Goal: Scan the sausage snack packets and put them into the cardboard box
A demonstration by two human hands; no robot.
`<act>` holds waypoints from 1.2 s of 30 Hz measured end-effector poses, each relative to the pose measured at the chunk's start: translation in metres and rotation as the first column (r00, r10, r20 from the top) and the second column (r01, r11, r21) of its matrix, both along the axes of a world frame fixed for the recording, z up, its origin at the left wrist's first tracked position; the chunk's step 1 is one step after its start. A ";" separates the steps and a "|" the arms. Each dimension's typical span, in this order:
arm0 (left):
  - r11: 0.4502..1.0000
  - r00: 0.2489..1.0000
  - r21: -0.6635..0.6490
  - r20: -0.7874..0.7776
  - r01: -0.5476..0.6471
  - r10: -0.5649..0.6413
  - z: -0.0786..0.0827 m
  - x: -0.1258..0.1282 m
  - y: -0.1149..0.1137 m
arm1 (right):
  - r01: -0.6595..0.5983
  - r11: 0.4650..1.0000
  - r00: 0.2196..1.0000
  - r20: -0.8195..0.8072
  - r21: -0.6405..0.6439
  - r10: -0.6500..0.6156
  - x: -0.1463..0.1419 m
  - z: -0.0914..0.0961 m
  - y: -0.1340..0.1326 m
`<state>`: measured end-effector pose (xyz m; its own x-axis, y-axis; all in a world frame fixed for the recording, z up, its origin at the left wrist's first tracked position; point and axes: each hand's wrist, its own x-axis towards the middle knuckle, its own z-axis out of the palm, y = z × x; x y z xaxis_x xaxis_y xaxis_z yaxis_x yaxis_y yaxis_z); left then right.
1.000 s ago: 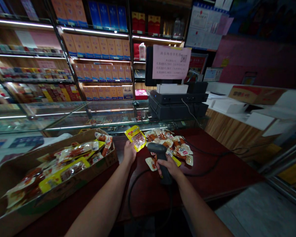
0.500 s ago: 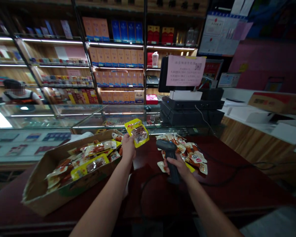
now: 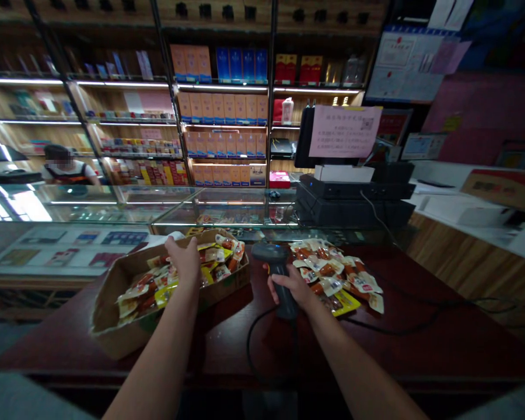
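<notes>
Left fingers (image 3: 174, 244) splay above cardboard box (image 3: 114, 326); right hand (image 3: 291, 286) grips barcode scanner (image 3: 266, 252).

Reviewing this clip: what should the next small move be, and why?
Probably the left hand should reach across for a packet from the pile on the counter: it looks empty above the cardboard box, while the right hand grips a barcode scanner beside that pile.
</notes>
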<state>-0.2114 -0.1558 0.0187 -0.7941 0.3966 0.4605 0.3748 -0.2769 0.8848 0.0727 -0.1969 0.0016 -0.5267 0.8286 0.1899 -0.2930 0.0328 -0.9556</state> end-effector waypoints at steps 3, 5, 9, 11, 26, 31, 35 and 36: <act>1.000 0.999 0.004 -0.043 0.013 -0.013 0.001 0.023 -0.002 | 0.024 1.000 1.000 -0.011 -0.012 -0.024 0.006 -0.003 0.000; 0.995 0.991 0.028 -0.091 0.097 -0.094 0.000 0.047 -0.001 | 0.055 0.998 0.998 -0.021 -0.017 -0.055 0.014 -0.005 0.000; 0.920 0.913 0.043 -0.150 0.389 -0.379 -0.015 0.105 0.006 | 0.170 0.984 0.984 -0.045 -0.055 -0.172 0.040 -0.012 -0.003; 0.847 0.840 0.002 -0.129 0.532 -0.527 -0.026 0.137 0.010 | 0.256 0.964 0.964 -0.053 -0.075 -0.260 0.058 -0.017 -0.006; 0.281 -0.096 -0.954 -0.290 0.103 -0.952 -0.053 0.310 0.023 | 0.765 0.634 0.561 0.364 0.116 -0.743 0.236 -0.067 0.047; 0.250 -0.007 -0.968 -0.250 0.020 -0.968 -0.037 0.273 0.047 | 0.655 0.753 0.674 0.394 0.072 -0.624 0.201 -0.066 0.086; 0.226 0.098 -0.972 -0.219 0.062 -0.971 -0.043 0.225 0.040 | 0.550 0.834 0.766 0.372 0.043 -0.524 0.157 -0.064 0.105; 0.241 0.140 -0.967 -0.228 0.079 -0.964 -0.047 0.215 0.035 | 0.524 0.851 0.787 0.364 0.035 -0.499 0.145 -0.065 0.107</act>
<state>0.0033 -0.1207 -0.0285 0.3752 0.9144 -0.1518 0.9037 -0.3244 0.2796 0.2182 -0.0897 -0.0630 -0.0425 0.9990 0.0146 0.0995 0.0187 -0.9949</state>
